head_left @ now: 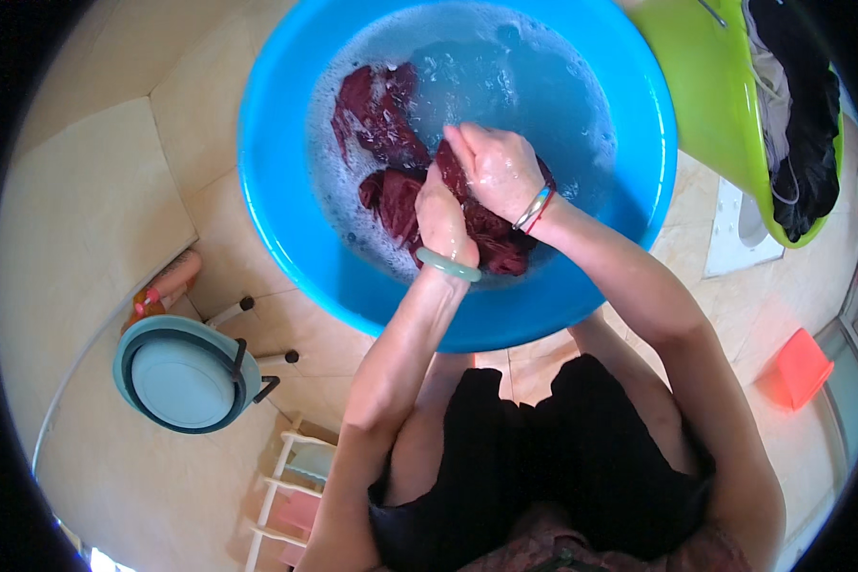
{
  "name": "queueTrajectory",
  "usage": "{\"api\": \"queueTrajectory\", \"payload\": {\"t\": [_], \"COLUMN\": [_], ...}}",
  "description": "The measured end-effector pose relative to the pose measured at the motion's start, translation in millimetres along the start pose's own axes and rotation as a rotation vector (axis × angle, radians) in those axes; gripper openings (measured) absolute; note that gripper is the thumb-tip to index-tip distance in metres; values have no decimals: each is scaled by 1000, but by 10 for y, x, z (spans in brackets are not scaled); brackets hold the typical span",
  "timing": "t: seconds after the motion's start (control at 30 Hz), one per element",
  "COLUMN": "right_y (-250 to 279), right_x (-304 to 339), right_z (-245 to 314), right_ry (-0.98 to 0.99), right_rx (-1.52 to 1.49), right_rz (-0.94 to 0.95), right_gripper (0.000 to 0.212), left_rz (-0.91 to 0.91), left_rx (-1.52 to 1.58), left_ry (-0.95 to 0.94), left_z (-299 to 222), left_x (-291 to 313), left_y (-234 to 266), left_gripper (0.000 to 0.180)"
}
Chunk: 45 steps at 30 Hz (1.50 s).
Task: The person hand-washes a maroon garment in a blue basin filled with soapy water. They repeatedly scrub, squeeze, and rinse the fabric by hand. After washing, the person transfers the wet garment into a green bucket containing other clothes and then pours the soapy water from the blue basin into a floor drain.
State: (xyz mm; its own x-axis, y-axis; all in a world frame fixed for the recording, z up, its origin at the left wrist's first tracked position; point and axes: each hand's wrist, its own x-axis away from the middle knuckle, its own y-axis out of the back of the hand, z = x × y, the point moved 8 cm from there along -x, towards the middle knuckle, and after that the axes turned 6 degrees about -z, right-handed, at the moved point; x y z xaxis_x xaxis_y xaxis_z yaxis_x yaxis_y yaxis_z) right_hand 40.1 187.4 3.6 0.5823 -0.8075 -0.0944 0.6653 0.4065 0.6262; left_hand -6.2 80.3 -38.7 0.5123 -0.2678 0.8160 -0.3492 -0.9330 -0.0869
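Dark red wet cloth (pixel 381 114), which looks like a garment, lies partly under soapy water in a large blue basin (pixel 286 219). Both hands are over the basin, close together, with a fold of the cloth between them. My left hand (pixel 441 217), below a pale green bangle, is closed on the cloth. My right hand (pixel 499 167), with a silver bangle and a red string at its wrist, is curled into a fist on the same cloth. Its fingertips are partly hidden. More of the cloth spreads to the left and hangs below the right hand.
At the right stands a green tub (pixel 705 105) with black and grey clothes (pixel 810 124) over its edge. A light-blue folding basin (pixel 183 381) is at the left, near a white rack (pixel 267 505). A coral-red container (pixel 801 367) sits at the right.
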Motion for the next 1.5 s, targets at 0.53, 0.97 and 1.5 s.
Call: {"api": "queueTrajectory", "payload": {"t": [0.53, 0.97, 1.5], "right_y": [-14, -217, -169], "right_x": [196, 114, 190], "right_z": [39, -54, 19], "right_ry": [-103, -75, -83], "right_rx": [35, 111, 58], "right_rz": [55, 157, 116], "right_gripper": [22, 25, 22], "left_rz": [49, -53, 37], "left_rx": [52, 138, 119], "left_ry": [27, 115, -9], "left_z": [98, 149, 40], "left_x": [103, 70, 95], "left_y": [57, 175, 169], "left_gripper": [32, 33, 28]}}
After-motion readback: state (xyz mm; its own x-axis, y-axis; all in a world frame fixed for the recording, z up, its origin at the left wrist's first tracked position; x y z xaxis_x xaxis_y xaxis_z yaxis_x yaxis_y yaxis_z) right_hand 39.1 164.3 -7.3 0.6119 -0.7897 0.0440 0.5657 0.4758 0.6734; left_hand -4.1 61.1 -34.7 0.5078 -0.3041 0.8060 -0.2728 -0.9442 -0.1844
